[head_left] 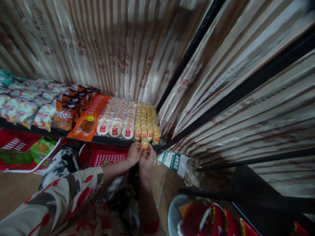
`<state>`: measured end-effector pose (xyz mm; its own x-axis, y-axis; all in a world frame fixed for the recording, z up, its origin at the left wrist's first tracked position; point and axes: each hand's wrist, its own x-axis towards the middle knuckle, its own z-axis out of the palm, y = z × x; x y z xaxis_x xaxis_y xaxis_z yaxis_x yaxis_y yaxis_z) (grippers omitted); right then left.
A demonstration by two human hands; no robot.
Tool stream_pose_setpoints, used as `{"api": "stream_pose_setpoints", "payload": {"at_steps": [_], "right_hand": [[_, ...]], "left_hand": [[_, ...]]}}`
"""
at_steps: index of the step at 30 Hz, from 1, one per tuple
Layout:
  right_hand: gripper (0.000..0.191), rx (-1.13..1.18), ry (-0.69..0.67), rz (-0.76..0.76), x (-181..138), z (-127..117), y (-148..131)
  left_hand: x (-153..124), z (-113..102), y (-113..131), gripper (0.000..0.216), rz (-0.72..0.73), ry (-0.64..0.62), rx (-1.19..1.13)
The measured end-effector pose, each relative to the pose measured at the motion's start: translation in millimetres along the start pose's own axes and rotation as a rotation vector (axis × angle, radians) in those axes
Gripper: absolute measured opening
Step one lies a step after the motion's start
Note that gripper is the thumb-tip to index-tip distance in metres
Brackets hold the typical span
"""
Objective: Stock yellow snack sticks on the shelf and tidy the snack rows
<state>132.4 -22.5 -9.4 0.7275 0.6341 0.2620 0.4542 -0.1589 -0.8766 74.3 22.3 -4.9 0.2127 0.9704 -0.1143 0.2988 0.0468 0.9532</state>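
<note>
Between my two hands is a small yellow wrapped snack, upright in front of the shelf edge. My left hand pinches its left side, and my right hand grips it from the right and below. Just behind it, rows of similar yellow wrapped snacks stand at the right end of the black shelf. Left of these are rows of round white crackers in clear wrap with red labels.
An orange snack packet and bagged snacks fill the shelf leftward. Below are red baskets. Black poles and a striped curtain stand behind. A plastic bag and a basin with red packets are at right.
</note>
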Motion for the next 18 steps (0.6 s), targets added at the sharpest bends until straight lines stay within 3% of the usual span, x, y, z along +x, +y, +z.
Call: {"api": "stream_pose_setpoints", "payload": {"at_steps": [9, 18], "right_hand": [[0.046, 0.003, 0.014, -0.012, 17.5, 1.0, 11.2], [0.042, -0.003, 0.062, -0.084, 28.5, 4.2, 16.8]], "left_hand": [[14.0, 8.5, 25.9, 0.022, 0.003, 0.039, 0.136], [23.9, 16.2, 33.1, 0.022, -0.022, -0.003, 0.267]]}}
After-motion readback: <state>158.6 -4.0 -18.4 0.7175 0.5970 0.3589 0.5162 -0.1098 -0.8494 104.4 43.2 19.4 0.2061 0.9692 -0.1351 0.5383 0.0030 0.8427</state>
